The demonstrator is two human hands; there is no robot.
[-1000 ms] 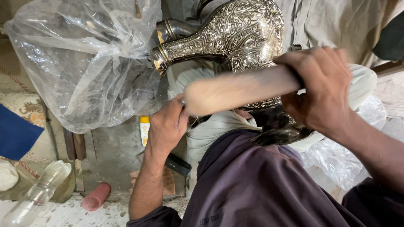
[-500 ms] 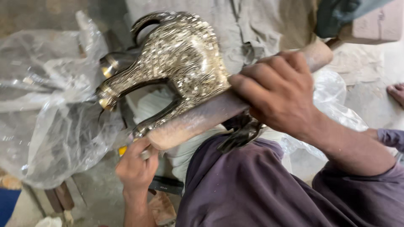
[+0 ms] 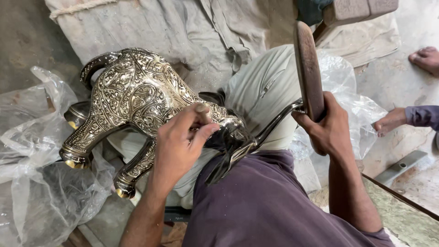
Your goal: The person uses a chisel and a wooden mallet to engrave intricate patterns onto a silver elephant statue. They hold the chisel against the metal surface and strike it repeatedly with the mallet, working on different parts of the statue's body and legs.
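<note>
An engraved silver-coloured metal animal figure [image 3: 132,96] with gold-tipped hooves lies on its side across a lap in beige trousers [image 3: 260,87]. My left hand [image 3: 183,142] is on its neck, fingers pinched together against the dark head [image 3: 231,137]. Whether something small is between the fingertips I cannot tell. To the right, my right hand [image 3: 327,128] grips a brown wooden stick [image 3: 308,68] that stands nearly upright. A thin curved metal part [image 3: 274,123] runs from the head toward that hand.
Crumpled clear plastic bags lie at the left [image 3: 36,183] and under the right knee [image 3: 347,87]. A grey cloth [image 3: 183,27] covers the floor behind. Another person's feet [image 3: 425,57] [image 3: 388,121] rest at the right, near a grey metal bar [image 3: 398,167].
My right hand has swung the stick off the figure to upright at the right. My left hand came up from below onto the figure's neck. The view has shifted left.
</note>
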